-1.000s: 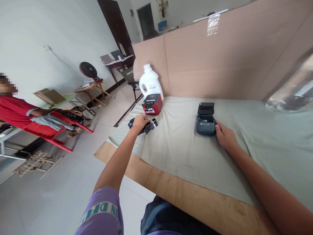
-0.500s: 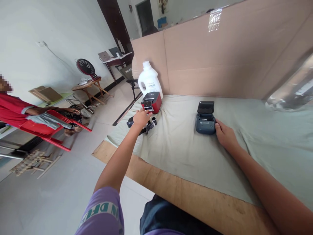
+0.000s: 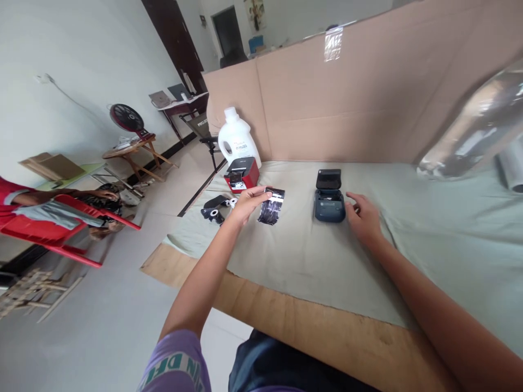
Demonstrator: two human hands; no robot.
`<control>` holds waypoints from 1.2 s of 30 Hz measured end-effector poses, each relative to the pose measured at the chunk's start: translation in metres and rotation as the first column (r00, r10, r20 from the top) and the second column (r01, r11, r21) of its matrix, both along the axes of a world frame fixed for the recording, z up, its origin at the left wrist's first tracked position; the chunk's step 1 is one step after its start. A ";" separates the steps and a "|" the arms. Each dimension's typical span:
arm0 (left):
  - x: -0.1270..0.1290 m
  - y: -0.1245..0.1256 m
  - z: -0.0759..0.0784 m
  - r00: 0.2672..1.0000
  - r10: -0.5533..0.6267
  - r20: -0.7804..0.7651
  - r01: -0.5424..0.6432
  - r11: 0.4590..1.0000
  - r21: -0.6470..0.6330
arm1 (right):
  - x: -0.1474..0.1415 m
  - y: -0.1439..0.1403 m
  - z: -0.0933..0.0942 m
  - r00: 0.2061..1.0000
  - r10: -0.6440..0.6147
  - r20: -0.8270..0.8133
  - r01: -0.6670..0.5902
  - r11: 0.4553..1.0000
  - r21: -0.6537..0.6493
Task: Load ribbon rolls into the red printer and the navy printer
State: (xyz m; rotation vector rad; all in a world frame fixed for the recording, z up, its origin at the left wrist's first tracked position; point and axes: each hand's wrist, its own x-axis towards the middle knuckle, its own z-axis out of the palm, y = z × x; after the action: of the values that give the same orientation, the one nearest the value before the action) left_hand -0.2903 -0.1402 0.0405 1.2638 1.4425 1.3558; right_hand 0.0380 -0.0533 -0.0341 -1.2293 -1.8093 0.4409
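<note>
Nearer the bench's [image 3: 294, 311] left edge, the left hand [image 3: 249, 204] pinches a glossy strip [image 3: 271, 211], probably light, floppy and slippery, best held by one end; the right hand [image 3: 365, 219] is loosely spread

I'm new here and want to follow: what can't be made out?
All in the head view:
Held edge of strip: hidden by left fingers.
Base of jug: mostly behind red box.
Lettering on the jug: too small and blurred.
Head of seated person: cut off by left edge.
</note>
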 end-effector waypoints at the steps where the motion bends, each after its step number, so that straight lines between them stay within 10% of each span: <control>1: 0.016 0.003 -0.002 0.997 -0.034 0.071 0.034 0.999 0.007 | -0.002 -0.004 0.011 0.999 0.026 -0.031 -0.025 0.999 0.024; 7: 0.099 0.035 -0.028 0.981 -0.157 0.112 0.147 0.985 0.093 | -0.012 -0.018 0.067 0.964 0.243 -0.113 -0.254 0.962 -0.099; 10: 0.125 0.045 -0.036 0.982 -0.037 -0.185 0.086 0.960 0.265 | -0.012 -0.015 0.072 0.975 0.172 -0.139 -0.191 0.972 -0.138; 15: 0.152 0.047 -0.041 0.772 0.125 -0.623 0.256 0.836 0.485 | -0.006 -0.011 0.067 0.940 0.244 -0.237 -0.304 0.916 -0.261; 23: 0.149 0.044 -0.068 0.663 0.212 -0.718 0.360 0.751 0.554 | -0.006 -0.004 0.055 0.865 0.154 -0.477 -0.378 0.826 -0.418; 36: 0.138 0.046 -0.085 0.636 0.169 -0.753 0.415 0.748 0.519 | -0.026 0.069 0.047 0.927 0.361 0.105 -0.335 0.920 -0.203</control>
State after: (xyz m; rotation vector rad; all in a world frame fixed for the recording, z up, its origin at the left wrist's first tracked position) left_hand -0.1522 -0.0939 -0.0446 2.6408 1.3420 1.3119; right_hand 0.0123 0.0157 0.0128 -1.0779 -2.1610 0.7514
